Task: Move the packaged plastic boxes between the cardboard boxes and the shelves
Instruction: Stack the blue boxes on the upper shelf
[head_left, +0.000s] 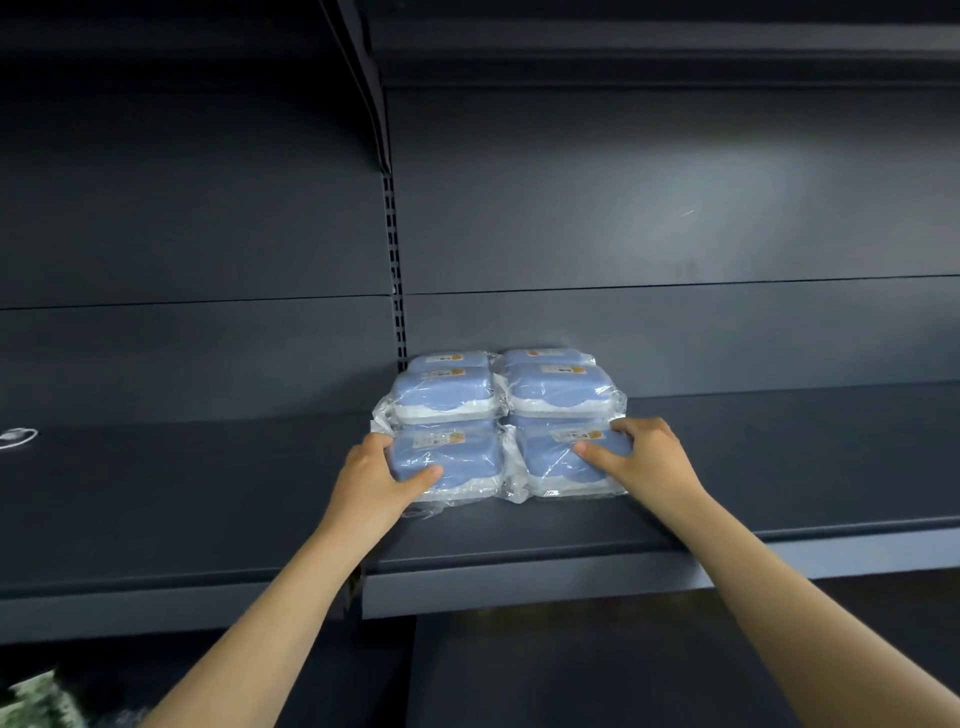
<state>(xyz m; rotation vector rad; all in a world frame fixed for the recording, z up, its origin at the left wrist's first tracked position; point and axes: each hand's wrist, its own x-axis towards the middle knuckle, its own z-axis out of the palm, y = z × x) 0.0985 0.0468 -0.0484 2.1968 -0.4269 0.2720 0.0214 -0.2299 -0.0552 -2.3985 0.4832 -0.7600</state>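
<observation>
Several blue-lidded plastic boxes in clear wrap sit in two rows on a dark shelf (753, 467). My left hand (376, 475) grips the front left box (457, 462) from its left side, thumb on the lid. My right hand (641, 460) grips the front right box (556, 462) from its right side, thumb across the top. Behind them, stacked boxes (447, 397) reach back to the shelf's rear panel. No cardboard box is in view.
The shelf runs left (156, 493) and right of the boxes. A slotted upright (395, 270) stands behind the boxes, and another shelf (623, 47) hangs above. A pale patterned thing (36, 701) shows at the bottom left corner.
</observation>
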